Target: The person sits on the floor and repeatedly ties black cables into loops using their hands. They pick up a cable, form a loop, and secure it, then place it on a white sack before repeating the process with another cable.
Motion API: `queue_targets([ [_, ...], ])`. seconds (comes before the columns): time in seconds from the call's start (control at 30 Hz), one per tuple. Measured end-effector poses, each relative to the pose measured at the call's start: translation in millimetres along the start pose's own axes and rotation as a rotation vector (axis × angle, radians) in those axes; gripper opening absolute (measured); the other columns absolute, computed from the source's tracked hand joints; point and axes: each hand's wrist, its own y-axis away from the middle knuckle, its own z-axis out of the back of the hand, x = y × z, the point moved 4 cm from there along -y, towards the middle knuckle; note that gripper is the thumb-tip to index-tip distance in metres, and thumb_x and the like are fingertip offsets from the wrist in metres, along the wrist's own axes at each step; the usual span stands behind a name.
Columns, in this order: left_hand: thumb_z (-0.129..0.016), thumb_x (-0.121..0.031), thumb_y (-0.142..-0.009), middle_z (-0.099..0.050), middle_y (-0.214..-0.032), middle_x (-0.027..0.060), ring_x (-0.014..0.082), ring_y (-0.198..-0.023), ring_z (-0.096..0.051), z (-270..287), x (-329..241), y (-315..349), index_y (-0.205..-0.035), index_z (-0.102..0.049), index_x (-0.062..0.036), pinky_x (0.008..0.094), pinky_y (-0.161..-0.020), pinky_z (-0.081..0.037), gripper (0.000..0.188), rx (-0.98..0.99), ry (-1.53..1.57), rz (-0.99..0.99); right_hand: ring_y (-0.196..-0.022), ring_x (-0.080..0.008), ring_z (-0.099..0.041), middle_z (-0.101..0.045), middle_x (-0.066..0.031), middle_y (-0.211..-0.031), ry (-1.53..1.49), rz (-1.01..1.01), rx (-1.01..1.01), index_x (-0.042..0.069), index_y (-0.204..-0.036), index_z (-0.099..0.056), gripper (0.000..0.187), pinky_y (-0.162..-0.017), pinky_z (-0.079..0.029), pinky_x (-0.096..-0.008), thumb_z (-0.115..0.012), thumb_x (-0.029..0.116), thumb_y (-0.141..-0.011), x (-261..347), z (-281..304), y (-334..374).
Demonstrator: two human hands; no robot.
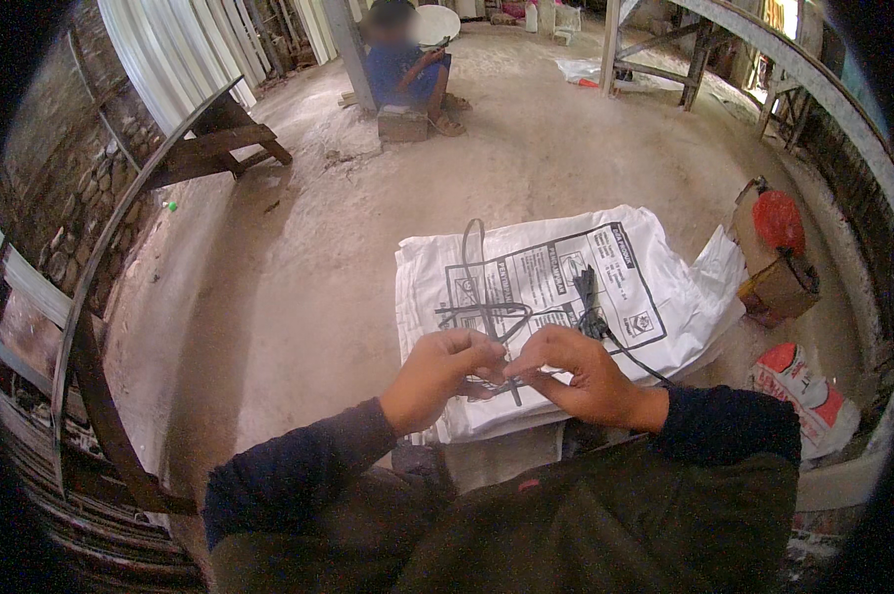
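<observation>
In front of me, my left hand (453, 364) pinches a thin dark cord (479, 259). A loop of it stands up beyond the fingers and other lengths cross over the sack. My right hand (581, 371) meets the left at the fingertips, thumb and forefinger pressed together at the same spot; what exactly they grip is too small to tell. Both hands are above a white printed sack (546, 243) laid flat on a low support. On the sack, beyond my right hand, rests a bunched bundle of dark cord (592, 315), one length trailing toward my right sleeve.
To the right are a red round container (779, 220), an open brown carton (782, 287) and a red-and-white bag (803, 396). A person (407, 74) sits on a block at the back. Wooden trestles stand left (204, 148) and far right (695, 64) on the bare floor.
</observation>
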Motion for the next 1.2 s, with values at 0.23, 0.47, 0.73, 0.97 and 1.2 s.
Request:
queue_targets([
  [0.23, -0.052, -0.021, -0.082, -0.057, -0.083, 0.0055, 0.0118, -0.075, -0.056, -3, -3, 4, -0.092, -0.055, -0.0002, 0.0247, -0.065, -0.048, 0.023, 0.014, 0.008, 0.029, -0.079, -0.0164, -0.052, -0.054, 0.0005, -0.079, 0.321, 0.277, 0.013, 0.016, -0.085, -0.064, 0.021, -0.075, -0.035, -0.0342, -0.067, 0.010, -0.065, 14, 3, 0],
  [0.47, -0.051, -0.020, -0.082, -0.057, -0.084, 0.0041, 0.0108, -0.077, -0.055, -2, 3, 2, -0.092, -0.054, -0.0019, 0.0246, -0.068, -0.048, 0.021, 0.027, 0.028, 0.062, -0.078, -0.0151, -0.053, -0.054, 0.0016, -0.078, 0.376, 0.269, 0.036, 0.017, -0.087, -0.063, 0.023, -0.079, -0.033, -0.0363, -0.068, 0.011, -0.065, 11, 0, 2],
  [0.73, -0.053, -0.020, -0.083, -0.057, -0.086, 0.0044, 0.0115, -0.078, -0.055, -6, -1, 5, -0.091, -0.054, -0.0026, 0.0245, -0.067, -0.048, 0.019, 0.055, 0.043, 0.091, -0.077, -0.0140, -0.053, -0.054, 0.0024, -0.077, 0.301, 0.266, 0.005, 0.017, -0.087, -0.064, 0.023, -0.081, -0.032, -0.0368, -0.067, 0.010, -0.065, 14, 0, 2],
  [0.97, -0.055, -0.015, -0.082, -0.058, -0.085, 0.0067, 0.0122, -0.076, -0.056, -4, -3, 1, -0.081, -0.051, -0.0037, 0.0242, -0.063, -0.048, 0.012, -0.013, 0.132, -0.049, -0.079, -0.0122, -0.051, -0.055, -0.0013, -0.079, -0.284, -0.195, 0.136, 0.008, -0.086, -0.062, 0.012, -0.074, -0.037, -0.0260, -0.063, 0.012, -0.075, -9, -7, 2],
  [1.2, -0.058, -0.011, -0.079, -0.058, -0.083, 0.0066, 0.0116, -0.074, -0.055, -2, -6, 3, -0.082, -0.049, -0.0049, 0.0239, -0.058, -0.048, 0.012, -0.026, 0.114, -0.095, -0.076, -0.0098, -0.050, -0.057, -0.0013, -0.075, -0.665, -0.695, 0.062, 0.000, -0.084, -0.059, 0.015, -0.069, -0.040, -0.0248, -0.061, 0.013, -0.078, -26, -7, 4],
])
